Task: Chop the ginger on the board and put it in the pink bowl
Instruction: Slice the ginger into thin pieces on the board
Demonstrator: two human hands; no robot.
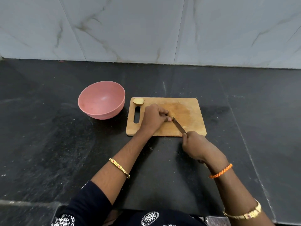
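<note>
On the dark table, the left hand sits curled on the wooden board, fingers bent down over a ginger piece that is mostly hidden beneath them, while the right hand at the board's 5 o'clock edge grips the knife, its blade angled toward 11 o'clock beside the left fingertips. A cut ginger slice lies at the board's 10 o'clock corner, and the pink bowl stands just beside the board at 9 o'clock.

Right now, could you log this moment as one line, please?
left hand holds ginger on board | right hand grips knife | pink bowl empty
</note>
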